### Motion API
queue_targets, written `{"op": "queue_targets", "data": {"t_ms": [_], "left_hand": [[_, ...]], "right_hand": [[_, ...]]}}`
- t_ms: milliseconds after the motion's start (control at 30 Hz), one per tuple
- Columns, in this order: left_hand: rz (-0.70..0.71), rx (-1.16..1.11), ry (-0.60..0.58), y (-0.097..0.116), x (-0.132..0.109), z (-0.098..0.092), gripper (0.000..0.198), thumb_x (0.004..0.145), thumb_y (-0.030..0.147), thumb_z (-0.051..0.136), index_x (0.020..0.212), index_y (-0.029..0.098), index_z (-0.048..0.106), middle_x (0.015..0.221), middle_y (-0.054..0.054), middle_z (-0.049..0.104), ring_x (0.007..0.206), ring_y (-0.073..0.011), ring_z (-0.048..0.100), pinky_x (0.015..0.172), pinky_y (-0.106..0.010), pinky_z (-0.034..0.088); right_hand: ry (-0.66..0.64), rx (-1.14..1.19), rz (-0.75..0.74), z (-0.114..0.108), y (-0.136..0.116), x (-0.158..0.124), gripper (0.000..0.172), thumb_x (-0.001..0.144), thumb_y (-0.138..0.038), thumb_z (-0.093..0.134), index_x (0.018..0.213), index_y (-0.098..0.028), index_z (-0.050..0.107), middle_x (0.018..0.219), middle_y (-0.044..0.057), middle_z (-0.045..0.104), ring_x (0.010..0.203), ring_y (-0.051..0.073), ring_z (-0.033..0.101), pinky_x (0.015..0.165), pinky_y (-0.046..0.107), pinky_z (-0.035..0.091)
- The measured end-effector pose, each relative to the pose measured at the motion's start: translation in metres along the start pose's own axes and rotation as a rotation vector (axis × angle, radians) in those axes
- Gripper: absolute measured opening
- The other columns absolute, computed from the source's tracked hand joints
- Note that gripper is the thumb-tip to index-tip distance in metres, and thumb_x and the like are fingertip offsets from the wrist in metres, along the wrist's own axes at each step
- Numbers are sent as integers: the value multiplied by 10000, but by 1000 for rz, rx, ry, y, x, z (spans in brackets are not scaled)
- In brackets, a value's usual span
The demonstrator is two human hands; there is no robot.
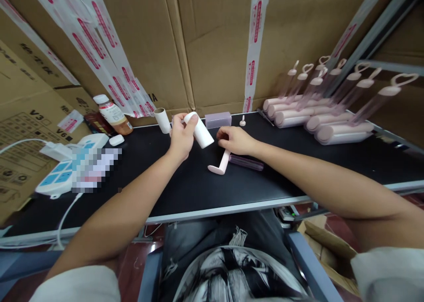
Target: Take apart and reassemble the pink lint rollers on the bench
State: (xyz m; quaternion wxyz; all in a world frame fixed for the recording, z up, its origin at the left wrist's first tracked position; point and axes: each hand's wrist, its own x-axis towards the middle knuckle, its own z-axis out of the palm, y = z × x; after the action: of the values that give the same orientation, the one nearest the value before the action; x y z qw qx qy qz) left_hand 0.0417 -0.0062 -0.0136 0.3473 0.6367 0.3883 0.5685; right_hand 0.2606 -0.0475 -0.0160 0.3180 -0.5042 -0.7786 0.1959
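Observation:
My left hand point(182, 136) is closed around a white cylinder point(203, 132), which it holds tilted above the black tabletop. To its right, my right hand point(237, 140) is bent down with the fingers curled in; whatever they may pinch is hidden. Just below those fingers lies a pale pink L-shaped part point(222, 164) with a rounded flat end; I cannot tell whether the hand touches it. Beside it, under my right wrist, rests a clear purplish tube point(247, 162). Behind my hands are a translucent lilac block point(217, 120) and a small pink cap with a loop point(243, 121).
An upright cardboard-like tube point(161, 120) stands behind my left hand. Several pink cylinders with clear tubes and heart-shaped loops point(344, 127) line the right. At left are a bottle point(113, 113), a white lid point(116, 140) and a power strip point(62, 174) with cables. Cardboard boxes point(215, 50) wall the back.

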Motion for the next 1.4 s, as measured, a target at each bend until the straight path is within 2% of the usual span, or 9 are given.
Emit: {"op": "queue_targets", "data": {"t_ms": [100, 200, 300, 400, 533, 933, 1133, 1233, 1400], "left_hand": [[-127, -148, 98, 11, -4, 1, 590, 879, 707, 769, 1096, 263, 446, 987, -17, 645, 812, -175, 695, 601, -268, 558], [-164, -262, 100, 21, -11, 5, 640, 846, 693, 819, 1108, 271, 416, 1055, -24, 651, 871, -179, 724, 617, -266, 595], [-165, -311, 60, 27, -16, 7, 684, 813, 687, 857, 1107, 277, 394, 1146, -38, 650, 954, -188, 739, 651, -276, 631], [-172, -306, 47, 28, -19, 7, 715, 792, 720, 857, 1112, 279, 394, 1161, -38, 632, 990, -194, 735, 654, -279, 646], [-171, -297, 31, 28, -20, 6, 702, 805, 739, 837, 1134, 274, 426, 1157, -44, 636, 1003, -202, 737, 651, -274, 650], [-113, -214, 13, 26, -15, -1, 718, 773, 734, 877, 1137, 266, 472, 1040, -33, 685, 784, -174, 723, 533, -260, 604], [-73, -192, -74, 29, -8, -8, 869, 607, 761, 967, 1062, 281, 404, 920, 19, 634, 689, -166, 701, 456, -269, 582], [-5, -127, -68, 31, -9, -11, 915, 547, 789, 979, 1014, 279, 381, 834, 45, 587, 583, -142, 648, 414, -269, 535], [86, -28, -11, 36, -14, -13, 866, 599, 795, 956, 995, 277, 386, 749, 74, 536, 473, -109, 567, 404, -263, 424]], "right_hand": [[33, 99, -111, 1, -5, -5, 375, 837, -261, 709, 1192, -141, 735, 1165, 122, 803, 1064, 271, 721, 1017, 439, 517], [5, 361, -191, 3, -10, -9, 562, 903, -412, 724, 1391, -137, 674, 1188, 112, 795, 1074, 267, 722, 1027, 441, 524], [-8, 523, -211, 3, -15, -10, 483, 967, -463, 664, 1316, -132, 716, 1041, 67, 756, 939, 217, 676, 865, 356, 530], [-32, 598, -190, 2, -16, -10, 442, 992, -459, 629, 1273, -137, 744, 890, 17, 676, 806, 173, 589, 708, 291, 459], [-67, 676, -160, 1, -11, -9, 454, 965, -430, 658, 1306, -143, 747, 850, -12, 633, 690, 122, 460, 632, 261, 382], [-30, 868, -6, -6, -16, -9, 297, 880, -367, 775, 1110, -184, 815, 803, 10, 638, 707, 133, 519, 634, 259, 512], [-22, 916, 59, -13, -17, -7, 258, 793, -197, 772, 1041, -172, 834, 793, 21, 703, 722, 148, 621, 666, 285, 604], [15, 958, 139, -16, -17, -7, 363, 786, -139, 746, 1140, -169, 820, 842, 34, 767, 748, 172, 720, 719, 323, 662], [-3, 1026, 162, -18, -19, -9, 450, 849, -138, 732, 1298, -170, 754, 839, 31, 798, 750, 188, 800, 793, 381, 704]]}}
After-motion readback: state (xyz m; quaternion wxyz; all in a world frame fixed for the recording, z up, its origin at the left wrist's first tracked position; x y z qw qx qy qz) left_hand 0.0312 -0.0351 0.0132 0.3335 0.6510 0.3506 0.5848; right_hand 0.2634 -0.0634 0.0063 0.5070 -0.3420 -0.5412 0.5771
